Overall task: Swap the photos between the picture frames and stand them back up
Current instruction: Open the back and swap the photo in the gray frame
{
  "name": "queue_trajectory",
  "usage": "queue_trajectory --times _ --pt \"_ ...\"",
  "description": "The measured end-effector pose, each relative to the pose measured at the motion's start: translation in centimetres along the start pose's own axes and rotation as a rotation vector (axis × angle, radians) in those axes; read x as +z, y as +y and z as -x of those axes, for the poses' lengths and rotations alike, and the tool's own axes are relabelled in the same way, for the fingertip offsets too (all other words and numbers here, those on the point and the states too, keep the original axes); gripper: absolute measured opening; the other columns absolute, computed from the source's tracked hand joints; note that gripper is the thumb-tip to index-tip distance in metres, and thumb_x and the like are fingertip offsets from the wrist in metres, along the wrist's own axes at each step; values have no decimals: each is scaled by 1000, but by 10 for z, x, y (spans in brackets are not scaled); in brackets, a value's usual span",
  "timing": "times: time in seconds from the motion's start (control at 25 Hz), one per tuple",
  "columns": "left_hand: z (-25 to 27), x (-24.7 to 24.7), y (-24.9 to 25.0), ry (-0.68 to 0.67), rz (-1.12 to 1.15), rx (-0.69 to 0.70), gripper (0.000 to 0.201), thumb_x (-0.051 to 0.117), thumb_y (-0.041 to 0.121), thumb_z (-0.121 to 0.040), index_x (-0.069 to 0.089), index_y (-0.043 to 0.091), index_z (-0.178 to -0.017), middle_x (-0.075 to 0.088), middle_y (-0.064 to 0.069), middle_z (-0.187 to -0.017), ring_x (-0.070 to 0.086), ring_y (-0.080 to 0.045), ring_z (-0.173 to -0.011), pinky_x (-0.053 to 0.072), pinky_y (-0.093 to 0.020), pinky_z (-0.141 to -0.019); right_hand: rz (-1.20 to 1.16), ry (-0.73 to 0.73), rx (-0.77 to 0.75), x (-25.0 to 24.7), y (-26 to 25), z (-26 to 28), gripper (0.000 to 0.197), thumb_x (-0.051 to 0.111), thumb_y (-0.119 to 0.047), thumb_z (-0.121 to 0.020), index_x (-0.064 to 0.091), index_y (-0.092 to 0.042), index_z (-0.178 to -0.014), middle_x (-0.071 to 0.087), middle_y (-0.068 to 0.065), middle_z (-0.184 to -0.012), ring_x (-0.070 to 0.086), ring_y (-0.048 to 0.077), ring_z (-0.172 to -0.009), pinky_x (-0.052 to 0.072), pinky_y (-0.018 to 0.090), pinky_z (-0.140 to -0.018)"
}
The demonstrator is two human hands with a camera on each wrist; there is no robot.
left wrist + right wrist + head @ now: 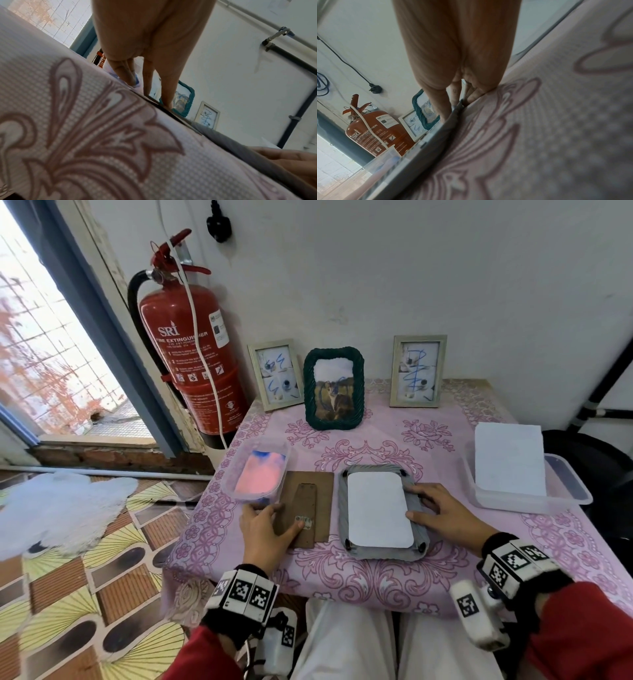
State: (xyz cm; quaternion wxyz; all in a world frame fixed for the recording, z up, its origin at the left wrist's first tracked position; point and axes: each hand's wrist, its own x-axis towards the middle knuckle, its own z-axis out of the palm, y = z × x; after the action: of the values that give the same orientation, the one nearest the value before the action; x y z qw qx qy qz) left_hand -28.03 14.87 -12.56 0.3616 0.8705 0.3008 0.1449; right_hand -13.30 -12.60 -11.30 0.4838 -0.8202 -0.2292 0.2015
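A grey frame [416, 537] lies face down near the table's front, with a white photo back [376, 510] set in its opening. My right hand [436, 513] rests on the frame's right rim [451, 123], fingers spread, the thumb touching the photo's edge. Left of the frame lies its brown backing board [313, 489] with a folded stand and a barcode sticker. My left hand [269, 527] lies on that board, fingers straight, the thumb by the sticker. At the back stand a dark green rope frame [334, 354] and two pale wooden frames [274, 374] [418, 371].
A clear tub [287, 460] holding something pink and blue sits just beyond my left hand. Another clear tub [568, 484] with white sheets is at the right edge. A red fire extinguisher [185, 350] hangs left of the table. Pink patterned cloth [376, 580] covers the table.
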Motion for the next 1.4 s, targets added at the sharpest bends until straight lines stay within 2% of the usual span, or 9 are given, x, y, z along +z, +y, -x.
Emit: queue_trajectory --times 0.12,0.2,0.32,0.44,0.56,0.92,1.12,1.28,1.4 --pt "4 -3 8 41 124 116 24 77 15 -73 66 12 -95 51 -1 -98 53 -12 -83 50 -35 -83 -1 0 11 0 -2 1 52 63 -4 -85 46 -7 -134 39 13 -132 40 17 -129 26 21 -111" --pt "2 -9 15 153 156 243 15 73 10 -76 66 14 -89 52 3 -92 51 -9 -77 48 -32 -73 -2 -3 15 0 -3 2 51 63 -4 -86 46 -7 -134 38 13 -132 40 17 -128 26 18 -109" --pt "-16 -22 18 270 -61 344 19 65 17 -84 67 14 -103 57 -1 -105 50 -18 -96 41 -36 -84 7 -2 19 -1 -4 2 51 63 -4 -86 46 -7 -134 38 13 -132 40 17 -128 26 17 -108" --pt "-36 -31 14 76 -278 294 32 53 22 -93 59 18 -125 59 -5 -122 54 -25 -109 36 -36 -92 -4 2 21 0 -4 2 51 63 -3 -85 46 -6 -134 38 13 -132 41 17 -128 26 16 -108" --pt "-44 -35 8 -6 -243 266 31 51 22 -95 61 17 -123 66 -11 -116 60 -28 -104 43 -39 -93 -12 2 20 0 -3 2 52 64 -4 -85 46 -7 -134 39 12 -132 41 16 -128 26 18 -109" --pt "-51 -47 3 -8 -264 187 32 48 19 -96 59 15 -126 63 -11 -124 54 -29 -116 37 -41 -103 -6 -4 14 -1 -1 0 52 64 -5 -85 47 -9 -134 38 11 -132 41 8 -119 27 13 -104" --pt "-34 -25 28 187 -319 251 27 48 16 -94 60 16 -119 57 -8 -120 50 -27 -109 28 -35 -90 -2 -6 18 -2 -2 1 51 64 -5 -85 46 -7 -134 38 11 -132 41 8 -119 26 11 -103" --pt "-19 12 57 -73 -207 249 19 58 29 -88 63 14 -99 62 -5 -102 55 -23 -96 40 -33 -88 7 -7 12 -1 -3 1 51 63 -5 -86 46 -7 -134 37 12 -133 40 9 -120 25 8 -101" --pt "-12 36 73 -227 -248 197 23 58 35 -88 66 16 -97 63 -4 -101 53 -23 -105 38 -35 -92 20 -17 6 -2 -3 2 51 63 -7 -87 45 -8 -135 37 12 -133 39 11 -124 23 8 -102"
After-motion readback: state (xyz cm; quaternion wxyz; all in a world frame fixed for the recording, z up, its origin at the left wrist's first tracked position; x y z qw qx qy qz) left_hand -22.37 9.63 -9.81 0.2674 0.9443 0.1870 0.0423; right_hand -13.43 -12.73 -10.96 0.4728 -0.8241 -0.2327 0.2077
